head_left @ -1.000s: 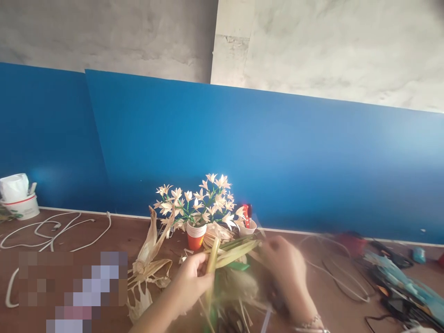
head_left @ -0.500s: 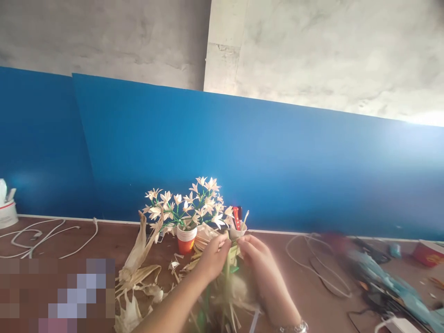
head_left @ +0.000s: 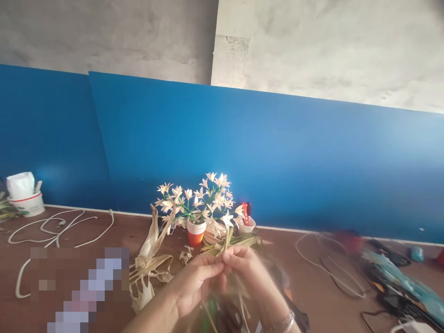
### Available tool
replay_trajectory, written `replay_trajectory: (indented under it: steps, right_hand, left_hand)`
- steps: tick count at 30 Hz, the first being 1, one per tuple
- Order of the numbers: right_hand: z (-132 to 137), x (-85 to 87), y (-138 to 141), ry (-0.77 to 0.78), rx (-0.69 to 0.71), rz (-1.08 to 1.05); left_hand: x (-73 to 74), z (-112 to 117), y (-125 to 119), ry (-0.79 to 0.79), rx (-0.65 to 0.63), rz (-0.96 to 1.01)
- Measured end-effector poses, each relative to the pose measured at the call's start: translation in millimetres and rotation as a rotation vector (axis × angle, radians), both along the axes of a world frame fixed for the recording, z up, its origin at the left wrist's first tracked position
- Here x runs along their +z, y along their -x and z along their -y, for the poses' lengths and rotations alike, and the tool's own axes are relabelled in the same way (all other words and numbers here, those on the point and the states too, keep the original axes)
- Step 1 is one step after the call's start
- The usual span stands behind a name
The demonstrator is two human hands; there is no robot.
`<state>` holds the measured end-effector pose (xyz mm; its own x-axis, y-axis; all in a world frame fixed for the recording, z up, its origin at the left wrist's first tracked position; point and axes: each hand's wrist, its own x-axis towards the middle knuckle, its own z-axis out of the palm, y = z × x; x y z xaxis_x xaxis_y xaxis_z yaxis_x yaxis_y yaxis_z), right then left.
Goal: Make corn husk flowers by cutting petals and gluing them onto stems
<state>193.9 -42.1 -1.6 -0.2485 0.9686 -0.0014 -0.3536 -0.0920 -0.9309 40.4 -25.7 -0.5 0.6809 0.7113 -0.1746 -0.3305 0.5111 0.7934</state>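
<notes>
My left hand and my right hand meet low in the middle of the view, fingertips pinched together on a thin pale husk strip that sticks up between them. More dry husk strips hang below my hands, blurred. Just behind stands an orange paper cup holding a bunch of small cream flowers on green stems. A pile of dried corn husks lies on the brown table to the left of my left hand.
A small white cup with red tools stands beside the flowers. White cables loop at the left, near a white tub. More cables and teal tools lie at the right. A blue panel backs the table.
My hands have dropped a little and closed together on the strip. The camera has swung back to the left, so the white tub shows again.
</notes>
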Motion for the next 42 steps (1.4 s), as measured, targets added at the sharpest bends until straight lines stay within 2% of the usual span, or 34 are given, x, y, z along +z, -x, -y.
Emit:
replay_trajectory:
  steps: [7,12,14,17,20,23,24,25,28,30,32,35,39,42]
  right_hand:
    - [2.7,-6.9,27.3,0.137,-0.108,-0.072]
    - [5.0,-9.2,39.7,0.182,-0.103,-0.092]
    - [4.6,-11.1,39.8,0.185,-0.114,-0.056]
    - [1.6,-12.4,33.3,0.133,-0.147,0.115]
    - [-2.6,-9.5,23.5,-0.001,-0.205,0.336]
    - [-5.1,-6.3,18.2,-0.174,-0.443,0.476]
    - [-5.1,-6.2,18.1,-0.230,-0.532,0.512]
    - [-4.5,-6.7,18.9,-0.284,-0.600,0.549]
    - [-0.7,-11.4,25.1,-0.485,-0.650,0.690]
    - [2.1,-15.1,29.9,-0.645,-0.555,0.810]
    - [4.3,-16.9,33.1,-0.778,-0.432,0.912]
    - [7.7,-13.1,33.8,-0.859,-0.285,0.967]
    - [13.5,-3.5,34.1,-0.781,-0.103,0.941]
    - [13.3,-7.2,37.5,-0.645,-0.139,0.979]
  left_hand:
    - [4.6,9.4,22.6,-0.131,0.018,-0.117]
    - [0.8,8.7,27.8,-0.165,0.021,-0.132]
    - [-3.4,6.6,27.4,-0.165,0.010,-0.133]
    - [-9.7,0.9,27.4,-0.190,0.024,-0.213]
    - [-10.6,-5.7,30.1,-0.342,0.189,-0.433]
    - [-6.2,-8.0,33.4,-0.623,0.510,-0.577]
    - [-4.4,-7.1,33.6,-0.667,0.571,-0.587]
    - [-2.9,-5.4,33.0,-0.656,0.575,-0.588]
    - [-0.9,1.5,27.2,-0.377,0.367,-0.523]
    - [-1.9,4.1,22.9,-0.181,0.300,-0.391]
    - [-3.9,3.2,21.3,-0.087,0.303,-0.303]
    - [-5.8,-1.5,26.3,-0.140,0.214,-0.343]
    - [-3.2,-4.9,39.3,-0.329,-0.035,-0.487]
    - [-0.5,-5.1,45.4,-0.476,-0.098,-0.607]
